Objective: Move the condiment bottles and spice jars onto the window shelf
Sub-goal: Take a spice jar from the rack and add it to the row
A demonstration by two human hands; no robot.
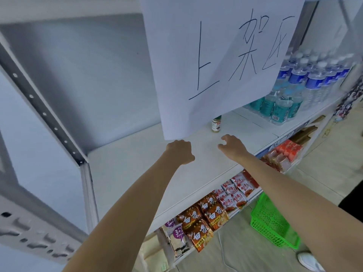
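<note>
1. I see one spice jar [216,124] upright on the white shelf [125,169], just beyond my right hand [232,147], slightly left of it.
2. That hand is nearer, fingers loosely curled, holding nothing.
3. My left hand [179,152] is fisted; whether it pinches the paper sign [216,55] I cannot tell.
4. The sign hides the jar's top.

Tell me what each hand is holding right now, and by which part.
The left hand is curled at the bottom edge of the paper sign; whether it grips it cannot be told. The right hand holds nothing.
</note>
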